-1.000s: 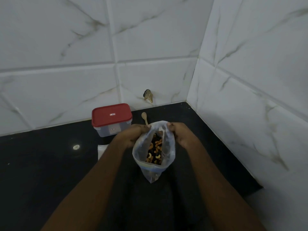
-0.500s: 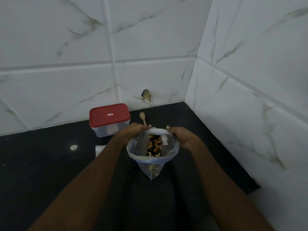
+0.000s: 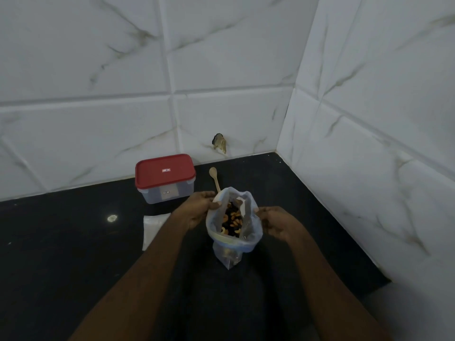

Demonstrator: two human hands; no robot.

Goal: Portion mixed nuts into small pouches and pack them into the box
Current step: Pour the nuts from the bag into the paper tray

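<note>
The clear, soft plastic bag of mixed nuts (image 3: pixel 234 232) is held upright over the black stone counter (image 3: pixel 61 267), its rolled-down rim pinched on either side between the fingertips of the left hand (image 3: pixel 200 209) and the right hand (image 3: pixel 275 221). It is judged limp, slippery and bottom-heavy, so the rim is best gripped on both sides and the base supported. Counted: one bag; beyond the fingers one small wooden spoon (image 3: pixel 214 179) and one red-lidded clear plastic box (image 3: pixel 165 178); left of the left wrist, a flat stack of clear pouches (image 3: pixel 154 227), number unclear.

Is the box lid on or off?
On. The red lid sits flat on the box, covering its top.
</note>
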